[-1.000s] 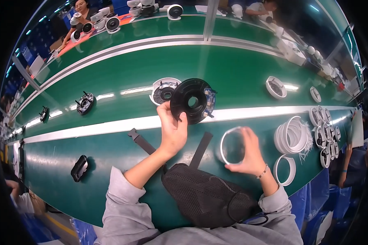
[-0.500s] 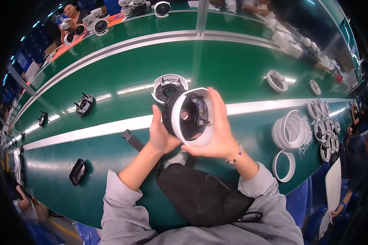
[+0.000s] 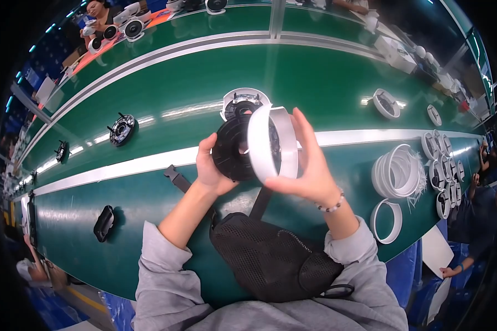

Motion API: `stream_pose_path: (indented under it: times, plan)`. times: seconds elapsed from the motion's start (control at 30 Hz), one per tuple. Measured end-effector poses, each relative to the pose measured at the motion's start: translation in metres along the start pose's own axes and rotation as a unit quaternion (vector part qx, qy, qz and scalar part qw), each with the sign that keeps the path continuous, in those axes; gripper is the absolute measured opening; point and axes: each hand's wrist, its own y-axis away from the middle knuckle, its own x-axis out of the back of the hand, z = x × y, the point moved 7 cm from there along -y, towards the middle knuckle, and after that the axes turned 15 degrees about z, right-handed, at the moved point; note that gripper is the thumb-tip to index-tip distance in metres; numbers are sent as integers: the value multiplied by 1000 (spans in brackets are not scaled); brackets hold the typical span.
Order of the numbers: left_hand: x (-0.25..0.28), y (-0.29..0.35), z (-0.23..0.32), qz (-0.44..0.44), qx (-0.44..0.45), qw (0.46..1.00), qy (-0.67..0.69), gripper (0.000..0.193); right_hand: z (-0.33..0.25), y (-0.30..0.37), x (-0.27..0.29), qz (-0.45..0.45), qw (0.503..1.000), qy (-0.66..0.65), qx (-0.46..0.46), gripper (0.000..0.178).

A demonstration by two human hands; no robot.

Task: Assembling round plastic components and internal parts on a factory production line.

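Observation:
My left hand [image 3: 212, 172] grips a round black disc-shaped part [image 3: 228, 150] by its left and lower edge. In my right hand [image 3: 317, 179] is a white plastic ring [image 3: 262, 144], held by its right side between thumb and fingers. The ring stands tilted and overlaps the disc's right edge; whether the two still touch I cannot tell. Just beyond them, a white ring with a black core and a circuit board [image 3: 246, 99] lies on the green surface, partly hidden. A black mesh bag [image 3: 270, 259] lies below my hands.
To the right stand stacked white rings [image 3: 376, 179], with a single white ring [image 3: 374, 223] nearer. Several white-rimmed assemblies [image 3: 439, 172] sit farther right. On the left are a black part [image 3: 104, 224] and a round circuit assembly [image 3: 121, 130]. A buckle strap [image 3: 175, 177] lies left of the bag.
The white ring has swung rightward and away from the black disc, whose flat face now shows more. My right hand has shifted right with the ring.

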Motion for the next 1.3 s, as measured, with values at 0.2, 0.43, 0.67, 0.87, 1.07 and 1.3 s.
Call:
stream_pose_path:
  times: [0.2, 0.43, 0.67, 0.87, 1.07, 1.3]
  plan:
    - [-4, 2, -11, -15, -32, 999, -24, 62, 8, 10, -4, 35, 980, 187, 52, 113]
    - [-7, 2, -12, 19, -90, 993, -77, 64, 7, 11, -2, 18, 964, 256, 73, 119]
    - [-4, 3, -9, 25, -161, 979, -121, 64, 22, 6, 2, -12, 994, -19, -104, 121]
    - [-15, 5, -6, 21, -171, 980, -96, 62, 11, 6, 5, -2, 999, -19, -31, 113]
    - [-15, 5, -10, -26, -130, 990, -51, 61, 16, 6, 1, -29, 997, 68, -29, 121]
    - [-16, 2, -27, -1, -120, 974, -192, 83, 5, 5, 3, -15, 959, 271, 82, 121]
